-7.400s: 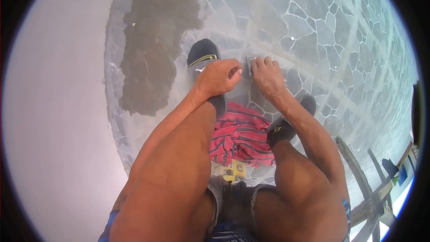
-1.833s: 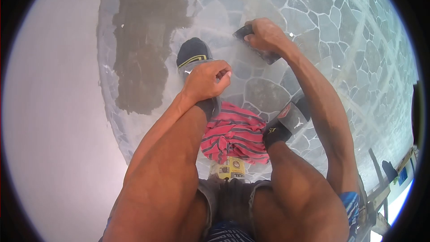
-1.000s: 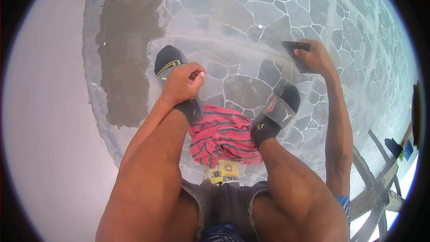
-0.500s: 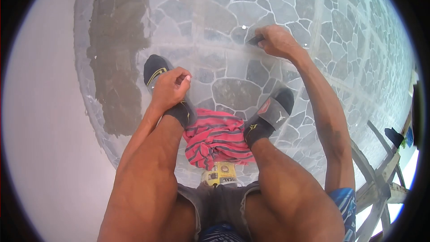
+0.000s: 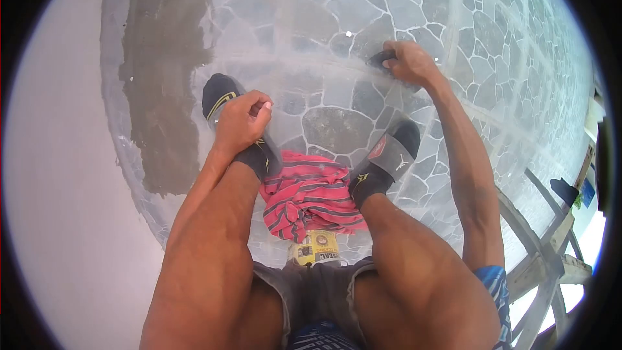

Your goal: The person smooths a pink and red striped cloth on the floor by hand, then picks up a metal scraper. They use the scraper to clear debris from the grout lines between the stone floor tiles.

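Observation:
My right hand is closed on a small dark object, held low over the grey stone-patterned floor. What the object is cannot be made out. My left hand hangs above my left foot, its fingers curled together; whether anything is inside them is hidden. Between my feet lies a crumpled pink cloth with dark stripes. Behind it, close to my shorts, stands a container with a yellow label.
A dark, damp-looking strip runs along the floor's left side, beside a pale wall. My feet wear dark socks and sandals. Wooden beams stand at the lower right.
My right hand has moved slightly right and down with the dark object. My left hand has shifted a little left and up. The whole view has moved slightly.

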### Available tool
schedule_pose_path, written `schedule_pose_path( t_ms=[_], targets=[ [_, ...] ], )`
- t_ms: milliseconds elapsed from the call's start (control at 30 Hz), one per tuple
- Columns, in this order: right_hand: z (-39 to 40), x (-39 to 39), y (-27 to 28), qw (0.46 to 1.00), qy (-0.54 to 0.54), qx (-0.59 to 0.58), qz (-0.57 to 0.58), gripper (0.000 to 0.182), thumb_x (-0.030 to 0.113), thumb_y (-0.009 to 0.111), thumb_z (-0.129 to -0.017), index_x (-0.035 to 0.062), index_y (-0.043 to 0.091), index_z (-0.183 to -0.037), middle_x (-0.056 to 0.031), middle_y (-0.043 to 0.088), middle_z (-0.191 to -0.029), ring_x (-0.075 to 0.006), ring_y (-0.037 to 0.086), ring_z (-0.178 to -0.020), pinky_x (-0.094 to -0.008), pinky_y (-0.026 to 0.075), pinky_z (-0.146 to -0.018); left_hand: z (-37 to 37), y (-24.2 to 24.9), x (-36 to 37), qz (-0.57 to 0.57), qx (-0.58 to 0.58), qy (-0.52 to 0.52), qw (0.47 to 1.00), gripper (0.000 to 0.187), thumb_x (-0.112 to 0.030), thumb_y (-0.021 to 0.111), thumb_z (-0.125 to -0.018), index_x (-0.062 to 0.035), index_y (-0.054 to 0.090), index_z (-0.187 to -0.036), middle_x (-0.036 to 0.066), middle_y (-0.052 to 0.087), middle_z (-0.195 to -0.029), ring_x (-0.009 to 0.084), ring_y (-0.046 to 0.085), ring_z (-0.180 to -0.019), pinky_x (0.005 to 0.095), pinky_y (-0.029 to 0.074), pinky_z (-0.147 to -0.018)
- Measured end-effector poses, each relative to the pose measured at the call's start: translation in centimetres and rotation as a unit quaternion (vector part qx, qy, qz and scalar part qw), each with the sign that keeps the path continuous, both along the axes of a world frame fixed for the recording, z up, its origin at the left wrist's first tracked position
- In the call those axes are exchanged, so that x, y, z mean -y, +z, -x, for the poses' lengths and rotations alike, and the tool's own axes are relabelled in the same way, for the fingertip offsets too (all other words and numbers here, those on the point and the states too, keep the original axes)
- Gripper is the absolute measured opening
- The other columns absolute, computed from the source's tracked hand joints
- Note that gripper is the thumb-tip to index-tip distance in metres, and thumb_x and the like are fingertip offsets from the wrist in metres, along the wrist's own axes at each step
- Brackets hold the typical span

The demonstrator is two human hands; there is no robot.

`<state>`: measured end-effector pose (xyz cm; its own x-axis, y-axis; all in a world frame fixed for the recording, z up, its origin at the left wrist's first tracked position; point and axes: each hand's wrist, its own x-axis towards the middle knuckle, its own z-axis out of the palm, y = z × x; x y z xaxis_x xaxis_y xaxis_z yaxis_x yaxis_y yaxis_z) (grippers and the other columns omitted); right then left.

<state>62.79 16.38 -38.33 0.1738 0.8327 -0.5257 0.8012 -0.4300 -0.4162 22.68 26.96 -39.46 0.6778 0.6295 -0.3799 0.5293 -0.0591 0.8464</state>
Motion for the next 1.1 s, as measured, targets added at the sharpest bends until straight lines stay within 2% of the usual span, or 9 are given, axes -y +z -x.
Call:
schedule_pose_path(
  t_ms=[67, 200, 367, 467, 600, 733, 867, 1033, 1100],
  targets=[
    [0.6, 1.0, -0.3, 0.995, 0.075, 0.032, -0.063, 0.025, 0.015, 0.071, -0.090, 0.0034, 0.070, -0.112, -0.0195, 0.073, -0.087, -0.0327, 0.073, -0.081, -0.0422, 0.056, -0.077, 0.4, -0.3, 0.0, -0.021, 0.011, -0.017, 1.000, 0.009, -0.009, 0.065, -0.098, -0.0014, 0.070, -0.099, 0.005, 0.071, -0.079, 0.0098, 0.065, -0.067, 0.0259, 0.050, -0.063],
    [-1.5, -1.5, 4.8, 0.962, -0.227, -0.092, 0.117, 0.026, 0.014, 0.071, -0.090, 0.0023, 0.069, -0.113, -0.0259, 0.074, -0.096, -0.0422, 0.071, -0.097, -0.0497, 0.054, -0.086, 0.3, 0.7, 0.3, 0.001, -0.013, 0.012, 1.000, 0.011, -0.013, 0.067, -0.093, -0.0022, 0.071, -0.095, 0.010, 0.070, -0.076, 0.0199, 0.069, -0.067, 0.0314, 0.053, -0.064],
    [0.3, 1.6, 0.4, 1.000, -0.006, -0.014, -0.005, 0.023, 0.014, 0.069, -0.092, 0.0002, 0.069, -0.111, -0.0195, 0.074, -0.088, -0.0328, 0.073, -0.084, -0.0441, 0.056, -0.077, -0.1, 0.1, 0.0, -0.011, 0.000, -0.003, 1.000, 0.012, -0.013, 0.067, -0.093, -0.0021, 0.071, -0.095, 0.011, 0.071, -0.077, 0.0207, 0.069, -0.067, 0.0317, 0.054, -0.064],
    [-0.4, -1.8, 5.7, 0.957, -0.240, -0.109, 0.122, 0.027, 0.014, 0.069, -0.091, 0.0005, 0.071, -0.114, -0.0268, 0.074, -0.096, -0.0443, 0.071, -0.097, -0.0501, 0.054, -0.088, -0.2, 0.5, 0.1, 0.001, -0.026, 0.013, 1.000, 0.011, -0.013, 0.067, -0.093, -0.0024, 0.071, -0.095, 0.010, 0.072, -0.077, 0.0209, 0.070, -0.067, 0.0319, 0.054, -0.065],
    [2.7, 1.8, -0.7, 0.995, 0.054, 0.039, -0.080, 0.020, 0.014, 0.068, -0.091, 0.0009, 0.069, -0.106, -0.0144, 0.073, -0.082, -0.0265, 0.074, -0.079, -0.0398, 0.057, -0.073, -0.4, 0.4, -0.1, -0.015, -0.004, -0.003, 1.000, 0.011, -0.013, 0.067, -0.093, -0.0024, 0.071, -0.094, 0.010, 0.072, -0.076, 0.0210, 0.070, -0.067, 0.0321, 0.055, -0.065],
    [0.4, -1.4, 4.3, 0.952, -0.258, -0.116, 0.117, 0.030, 0.014, 0.069, -0.089, 0.0027, 0.071, -0.117, -0.0284, 0.074, -0.102, -0.0456, 0.071, -0.100, -0.0479, 0.054, -0.090, 0.0, 0.7, 0.5, -0.007, -0.031, 0.002, 0.999, 0.011, -0.013, 0.067, -0.093, -0.0026, 0.071, -0.093, 0.010, 0.072, -0.077, 0.0209, 0.070, -0.067, 0.0322, 0.055, -0.065],
    [4.0, 2.1, -2.6, 0.988, 0.043, 0.042, -0.144, 0.025, 0.020, 0.070, -0.090, 0.0008, 0.069, -0.106, -0.0167, 0.074, -0.084, -0.0305, 0.071, -0.073, -0.0398, 0.057, -0.072, -0.6, 0.5, 0.0, -0.017, -0.027, -0.004, 1.000, 0.012, -0.014, 0.067, -0.093, -0.0025, 0.071, -0.093, 0.010, 0.072, -0.077, 0.0208, 0.070, -0.067, 0.0324, 0.055, -0.065],
    [2.3, -1.9, 4.0, 0.958, -0.248, -0.119, 0.084, 0.029, 0.021, 0.071, -0.090, -0.0013, 0.069, -0.109, -0.0183, 0.075, -0.088, -0.0349, 0.072, -0.080, -0.0423, 0.058, -0.078, -0.4, 0.7, 0.4, -0.019, -0.017, 0.011, 1.000, 0.011, -0.014, 0.068, -0.092, -0.0034, 0.071, -0.094, 0.011, 0.072, -0.077, 0.0214, 0.070, -0.066, 0.0329, 0.055, -0.065],
    [5.8, 1.7, -2.1, 0.992, -0.077, 0.029, -0.100, 0.032, 0.022, 0.071, -0.089, -0.0011, 0.070, -0.111, -0.0203, 0.076, -0.094, -0.0394, 0.072, -0.090, -0.0448, 0.056, -0.085, -0.7, 0.8, 0.1, -0.028, -0.023, 0.002, 0.999, 0.010, -0.013, 0.068, -0.091, -0.0039, 0.071, -0.093, 0.010, 0.072, -0.077, 0.0222, 0.071, -0.067, 0.0332, 0.055, -0.065]
  ],
)
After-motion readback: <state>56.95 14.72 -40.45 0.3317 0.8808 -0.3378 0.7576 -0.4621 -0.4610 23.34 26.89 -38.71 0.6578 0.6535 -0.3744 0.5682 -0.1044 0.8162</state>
